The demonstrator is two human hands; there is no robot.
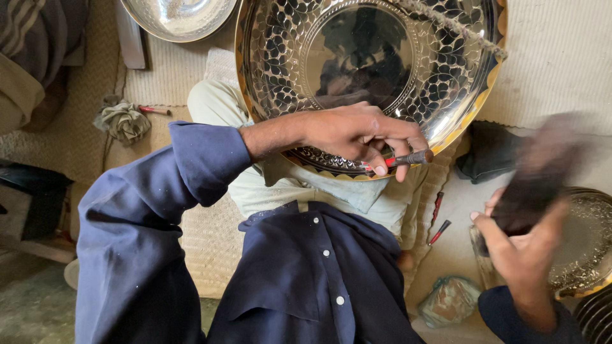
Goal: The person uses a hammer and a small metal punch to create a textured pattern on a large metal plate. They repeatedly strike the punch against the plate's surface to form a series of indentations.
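Observation:
A large shiny engraved metal tray (459,108) with a gold scalloped rim rests on my lap, tilted toward me. My left hand (357,134) lies over its near rim and pinches a short metal chisel (408,158) with a red band, held level just above the rim. My right hand (523,248) is off to the right, raised, gripping a dark blocky mallet (535,185) that is blurred by motion. The mallet is apart from the chisel.
A second engraved dish (586,242) lies at the right edge. Two red-handled tools (438,220) rest on the woven mat beside my knee. A dark cloth (488,153), a crumpled rag (124,121), a plain metal bowl (178,16) and a wrapped bundle (449,299) lie around.

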